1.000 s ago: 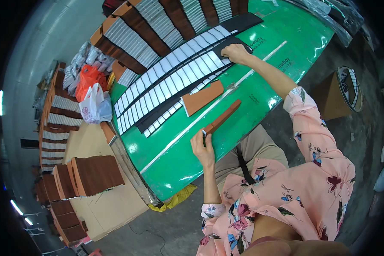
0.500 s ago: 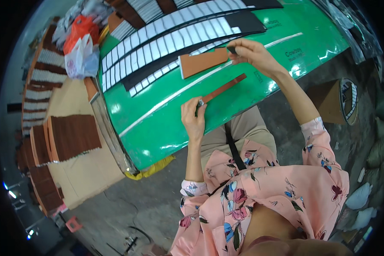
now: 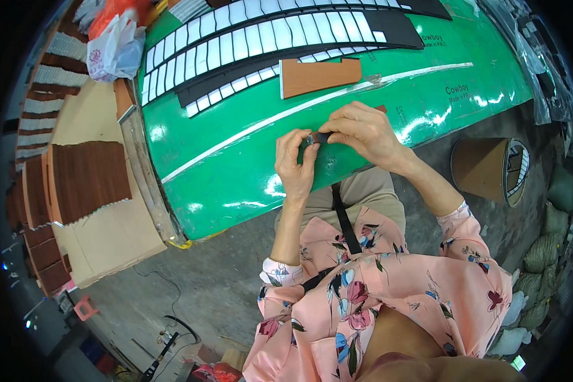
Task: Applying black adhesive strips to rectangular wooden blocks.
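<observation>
The right hand (image 3: pixel 365 135) has moved nearer and leftward, meeting the left hand (image 3: pixel 293 165) over the near side of the green table (image 3: pixel 226 184). The left pinches the left end of a brown strip (image 3: pixel 381 109); the right, fingers narrowed, holds a small dark piece (image 3: pixel 324 137) there, an orange-brown panel (image 3: pixel 318 79) lying farther off

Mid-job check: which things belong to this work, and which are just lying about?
Likely in the job:
brown strip, in the left hand
small dark piece, in the right hand
brown panel on the green table
white pieces on black sheets

Likely just lying about:
white plastic bag
red stool
</observation>
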